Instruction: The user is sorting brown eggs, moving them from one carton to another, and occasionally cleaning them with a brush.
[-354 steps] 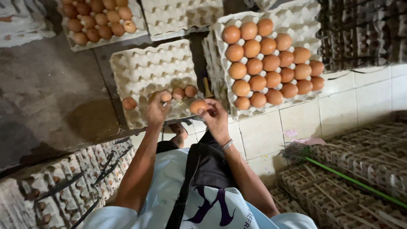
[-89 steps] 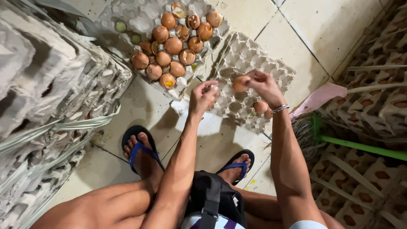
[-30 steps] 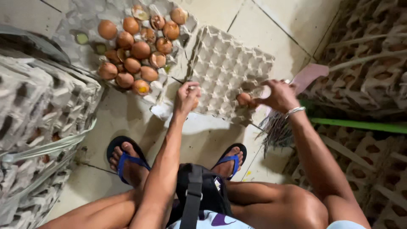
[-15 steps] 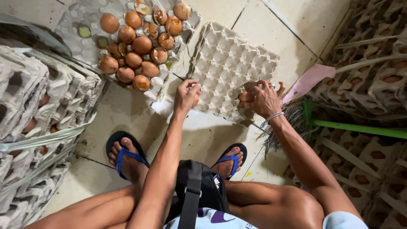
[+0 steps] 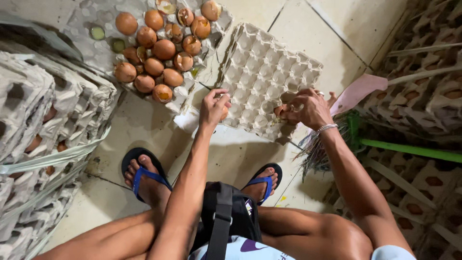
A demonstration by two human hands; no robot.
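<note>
I squat over an empty grey egg tray [image 5: 262, 72] lying on the tiled floor. My left hand [image 5: 212, 107] rests at the tray's near left edge, its fingers closed around a brown egg [image 5: 224, 112]. My right hand [image 5: 309, 108], a metal bracelet on the wrist, is at the near right edge, curled over another brown egg [image 5: 279, 110] that touches the tray. To the left of this tray lies a second tray [image 5: 91, 53] holding several brown eggs [image 5: 163, 49], many cracked or broken.
Strapped stacks of egg trays [image 5: 38, 125] rise at the left, and more stacks [image 5: 423, 91] stand at the right. A green-handled broom [image 5: 409, 150] and a pink flat piece [image 5: 361, 90] lie by my right arm. My feet wear blue sandals [image 5: 142, 173].
My right hand has come down from over the tray's right side to its near right edge, still with an egg. My left hand has stayed at the near left edge.
</note>
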